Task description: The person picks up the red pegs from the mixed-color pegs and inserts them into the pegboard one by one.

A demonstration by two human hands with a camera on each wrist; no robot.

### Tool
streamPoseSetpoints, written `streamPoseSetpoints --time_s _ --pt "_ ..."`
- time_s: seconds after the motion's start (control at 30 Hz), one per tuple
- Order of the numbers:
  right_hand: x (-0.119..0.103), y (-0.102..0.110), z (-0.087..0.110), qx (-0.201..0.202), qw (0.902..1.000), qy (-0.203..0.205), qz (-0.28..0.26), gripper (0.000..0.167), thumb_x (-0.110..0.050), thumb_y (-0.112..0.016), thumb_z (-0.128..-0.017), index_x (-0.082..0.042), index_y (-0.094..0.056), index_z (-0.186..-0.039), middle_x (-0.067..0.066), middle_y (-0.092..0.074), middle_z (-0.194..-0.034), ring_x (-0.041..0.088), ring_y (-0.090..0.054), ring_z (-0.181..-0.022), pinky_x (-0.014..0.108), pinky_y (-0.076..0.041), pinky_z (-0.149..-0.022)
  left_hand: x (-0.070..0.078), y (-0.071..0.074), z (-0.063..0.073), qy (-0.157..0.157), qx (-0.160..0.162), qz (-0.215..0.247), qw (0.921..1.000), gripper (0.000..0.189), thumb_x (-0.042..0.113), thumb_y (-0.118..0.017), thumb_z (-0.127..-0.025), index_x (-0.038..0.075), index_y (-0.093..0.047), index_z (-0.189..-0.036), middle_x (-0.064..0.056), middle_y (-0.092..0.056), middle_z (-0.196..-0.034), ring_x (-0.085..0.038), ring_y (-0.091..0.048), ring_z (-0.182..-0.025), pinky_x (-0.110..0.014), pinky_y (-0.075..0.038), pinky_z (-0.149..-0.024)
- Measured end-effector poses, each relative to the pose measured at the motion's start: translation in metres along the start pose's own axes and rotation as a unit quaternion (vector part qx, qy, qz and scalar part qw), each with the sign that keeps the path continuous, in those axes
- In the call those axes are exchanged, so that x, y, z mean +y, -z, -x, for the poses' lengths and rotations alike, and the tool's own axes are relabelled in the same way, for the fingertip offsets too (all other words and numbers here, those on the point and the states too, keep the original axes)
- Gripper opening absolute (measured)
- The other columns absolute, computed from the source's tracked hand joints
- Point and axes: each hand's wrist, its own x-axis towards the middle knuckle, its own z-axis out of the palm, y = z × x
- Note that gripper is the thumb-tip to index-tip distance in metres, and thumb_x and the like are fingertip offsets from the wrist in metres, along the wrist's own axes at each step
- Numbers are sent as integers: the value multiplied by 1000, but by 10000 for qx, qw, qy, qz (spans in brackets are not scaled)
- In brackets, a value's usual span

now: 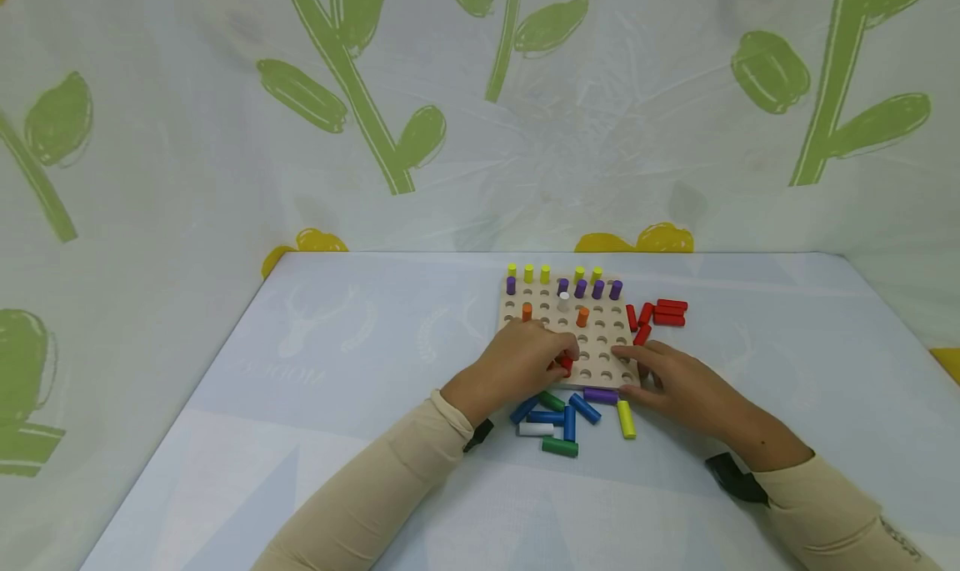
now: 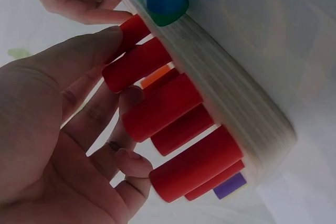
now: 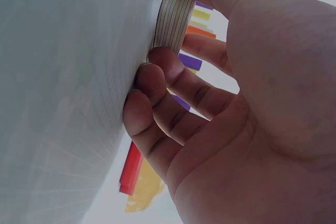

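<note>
A wooden pegboard (image 1: 592, 364) lies on the table with rows of round holes. Near its front edge my left hand (image 1: 525, 356) pinches a red peg (image 2: 135, 27) between thumb and fingers. More red pegs (image 2: 163, 107) stand beside it in the left wrist view; in the head view that hand hides most of them. My right hand (image 1: 678, 379) holds the board's front right corner, index finger on top and thumb at the front. Its other fingers (image 3: 137, 111) bend against the side. Yellow pegs (image 1: 528, 273), purple pegs (image 1: 597, 289), orange pegs (image 1: 582, 317) and a white peg (image 1: 563, 302) stand in holes.
Several loose red pegs (image 1: 669, 321) lie right of the board. In front of it lie blue pegs (image 1: 570, 423), green pegs (image 1: 559, 447), a white peg (image 1: 536, 429), a purple peg (image 1: 600, 396) and a yellow peg (image 1: 626, 419). A patterned wall (image 1: 525, 179) rises behind the table.
</note>
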Motion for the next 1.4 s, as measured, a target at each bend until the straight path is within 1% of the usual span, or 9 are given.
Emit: streamPoseSetpoints --time_s 0.17,0.27,0.4,0.5,0.73,1.0,1.1,1.23,1.4 --pt "0 0 0 -21 10000 -4 -4 63 -39 -77 -86 -17 -56 -142 2 -60 -97 16 -54 -87 37 -58 -79 -3 9 4 -7 244 167 9996 32 35 -71 -94 23 -68 -122 7 -73 -99 -8 -59 -78 -23 -48 -74" --pt "0 0 0 -41 10000 -4 -32 63 -39 -77 -87 -17 -56 -142 2 -60 -98 16 -55 -88 38 -59 -80 -8 19 9 113 569 219 9981 33 38 -69 -94 23 -67 -124 5 -72 -110 -11 -65 -91 -28 -52 -83" --pt "-1 0 1 -69 9999 -75 -25 63 -39 -77 -87 -17 -55 -142 4 -61 -101 18 -56 -90 41 -59 -82 -19 29 19 520 855 412 9941 43 43 -68 -94 24 -61 -132 1 -66 -128 -18 -63 -116 -43 -49 -101" --pt "-2 1 0 -106 9998 -156 -28 64 -39 -77 -86 -17 -55 -143 4 -61 -102 18 -56 -91 41 -59 -82 -31 33 28 938 843 738 9893 56 50 -67 -92 27 -53 -141 0 -59 -138 -20 -58 -124 -47 -46 -106" --pt "-2 1 0 -128 9997 -183 -46 65 -39 -77 -86 -17 -55 -143 5 -61 -103 18 -55 -91 42 -59 -82 -51 23 37 1597 131 1450 9764 85 61 -72 -83 32 -37 -154 -4 -46 -150 -26 -50 -133 -50 -48 -106" --pt "-4 2 0 -158 9997 -192 -22 66 -42 -77 -86 -18 -55 -143 6 -61 -106 20 -56 -93 47 -58 -86 -60 10 38 1796 -624 1305 9731 99 62 -80 -74 33 -32 -156 -8 -36 -159 -31 -42 -142 -54 -45 -109" --pt "-4 3 0 -122 9998 -160 6 66 -42 -77 -85 -18 -55 -143 6 -62 -106 19 -56 -93 46 -58 -86 -62 5 37 1815 -744 1255 9725 96 60 -80 -75 32 -36 -155 -7 -35 -160 -31 -42 -143 -54 -44 -110" --pt "-4 9 2 -102 9999 -119 -69 64 -39 -77 -86 -17 -56 -142 3 -61 -99 16 -55 -87 34 -57 -75 -65 0 38 1835 -886 1251 9710 92 59 -79 -77 30 -38 -154 -7 -38 -159 -31 -41 -144 -54 -42 -111" --pt "2 23 -3 332 9992 -190 98 54 -33 -76 -88 -11 -61 -135 4 -63 -95 16 -56 -82 27 -54 -66 -66 -2 39 1712 -865 1072 9756 85 57 -78 -80 26 -44 -151 -7 -48 -152 -29 -46 -138 -51 -44 -111"
